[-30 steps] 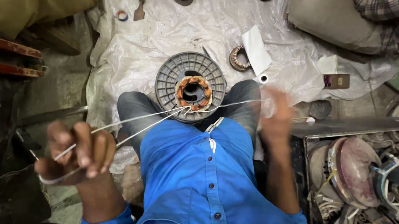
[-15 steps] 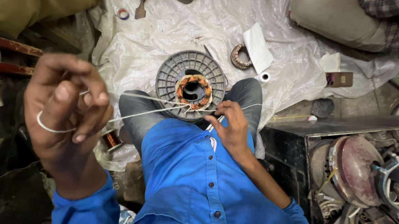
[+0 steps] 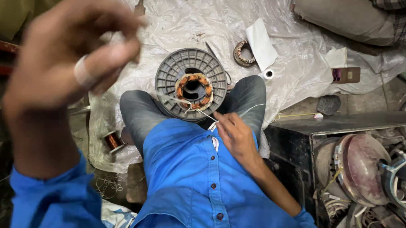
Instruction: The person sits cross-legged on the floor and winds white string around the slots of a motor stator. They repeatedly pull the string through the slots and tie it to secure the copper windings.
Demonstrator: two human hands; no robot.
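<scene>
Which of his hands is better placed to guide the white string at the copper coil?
Probably the right hand. It sits low beside the grey round stator, fingers pinching the white string where it leaves the copper coil. The left hand is raised high, near the camera and blurred, far from the coil.

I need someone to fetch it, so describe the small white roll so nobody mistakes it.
Start at the grey round spool on the person's lap. Look right, past the knee, onto the crinkled plastic sheet. The small white roll lies just below a folded white paper; unlike the nearby copper-wound ring, it is plain white.
</scene>
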